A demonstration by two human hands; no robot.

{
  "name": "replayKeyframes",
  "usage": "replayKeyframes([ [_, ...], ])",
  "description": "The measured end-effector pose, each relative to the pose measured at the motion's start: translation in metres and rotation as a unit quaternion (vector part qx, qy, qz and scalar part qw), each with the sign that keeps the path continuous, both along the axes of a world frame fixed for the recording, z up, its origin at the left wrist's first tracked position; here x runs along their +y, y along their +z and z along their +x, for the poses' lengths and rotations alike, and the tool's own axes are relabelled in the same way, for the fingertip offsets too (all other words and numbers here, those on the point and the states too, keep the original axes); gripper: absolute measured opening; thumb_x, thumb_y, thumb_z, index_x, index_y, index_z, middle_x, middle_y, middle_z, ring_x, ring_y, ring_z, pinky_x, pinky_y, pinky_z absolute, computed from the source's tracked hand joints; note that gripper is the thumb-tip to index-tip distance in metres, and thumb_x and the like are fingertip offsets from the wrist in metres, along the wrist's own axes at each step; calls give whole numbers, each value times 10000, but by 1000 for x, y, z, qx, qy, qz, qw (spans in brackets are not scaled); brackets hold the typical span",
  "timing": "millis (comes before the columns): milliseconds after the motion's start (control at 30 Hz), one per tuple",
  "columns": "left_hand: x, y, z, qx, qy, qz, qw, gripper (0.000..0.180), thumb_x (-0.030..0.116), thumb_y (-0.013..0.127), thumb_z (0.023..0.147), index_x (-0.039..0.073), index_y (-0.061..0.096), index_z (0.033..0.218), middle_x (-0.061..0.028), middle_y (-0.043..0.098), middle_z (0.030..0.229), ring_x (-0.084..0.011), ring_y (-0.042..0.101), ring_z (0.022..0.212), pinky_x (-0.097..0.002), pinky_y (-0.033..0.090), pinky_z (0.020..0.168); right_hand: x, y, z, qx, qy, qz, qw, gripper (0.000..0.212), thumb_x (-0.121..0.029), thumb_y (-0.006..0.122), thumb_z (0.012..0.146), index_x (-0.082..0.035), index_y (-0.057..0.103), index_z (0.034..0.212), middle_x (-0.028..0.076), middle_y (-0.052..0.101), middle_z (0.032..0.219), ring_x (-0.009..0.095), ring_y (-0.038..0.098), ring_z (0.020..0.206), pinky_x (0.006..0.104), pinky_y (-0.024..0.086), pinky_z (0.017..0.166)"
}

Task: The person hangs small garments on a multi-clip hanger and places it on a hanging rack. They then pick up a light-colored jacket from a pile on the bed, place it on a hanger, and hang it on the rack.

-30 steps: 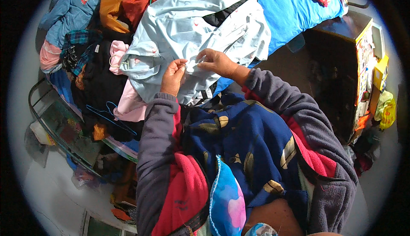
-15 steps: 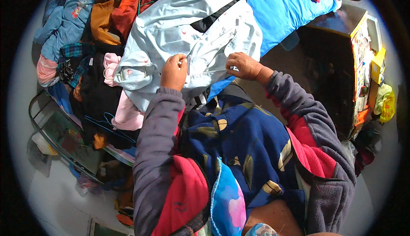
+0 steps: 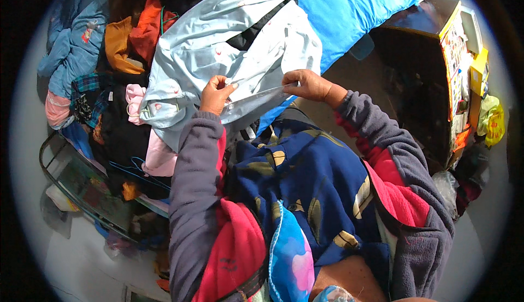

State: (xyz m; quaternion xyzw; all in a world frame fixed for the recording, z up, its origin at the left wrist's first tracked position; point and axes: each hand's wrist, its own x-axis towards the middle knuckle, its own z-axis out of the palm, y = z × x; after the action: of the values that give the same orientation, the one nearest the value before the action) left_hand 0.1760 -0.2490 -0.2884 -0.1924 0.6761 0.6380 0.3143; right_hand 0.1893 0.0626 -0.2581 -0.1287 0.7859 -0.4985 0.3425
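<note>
A pale blue shirt (image 3: 191,51) with small reddish motifs lies spread over the bed in front of me, a dark strip showing through its opening. My left hand (image 3: 214,95) pinches its near edge between thumb and fingers. Farther right, my right hand (image 3: 310,86) is closed on the same edge. Between both hands that edge runs in a nearly straight line, slanting up to the right. Folds of the shirt hang below it towards my lap. The fingertips of my right hand are partly hidden.
A bright blue quilt or cushion (image 3: 349,12) lies behind the shirt to the right. Piled clothes, including an orange garment (image 3: 121,45) and a blue one (image 3: 82,45), cover the left. A dark cabinet (image 3: 420,56) stands right; a metal-framed rack (image 3: 82,187) is lower left.
Both hands have come slightly towards me relative to the shirt, and its edge now stretches straighter between them. The whole view has shifted a little.
</note>
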Motion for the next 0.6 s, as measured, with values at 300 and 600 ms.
replayKeyframes([
  [300,7,19,6,12,-11,61,998,215,113,764,841,29,662,1010,33,640,844,-43,544,735,-201,448,671,-15,-1,-5,-299,-116,-170,932,271,-256,630,896,-15,660,1016,4,644,858,134,581,789,273,469,744],
  [600,9,28,10,8,-22,39,999,185,107,756,859,19,682,1004,18,669,880,-49,572,770,-199,457,685,-34,16,0,-99,-35,33,994,275,-280,683,854,-12,709,913,131,681,863,244,657,835,372,506,789],
])
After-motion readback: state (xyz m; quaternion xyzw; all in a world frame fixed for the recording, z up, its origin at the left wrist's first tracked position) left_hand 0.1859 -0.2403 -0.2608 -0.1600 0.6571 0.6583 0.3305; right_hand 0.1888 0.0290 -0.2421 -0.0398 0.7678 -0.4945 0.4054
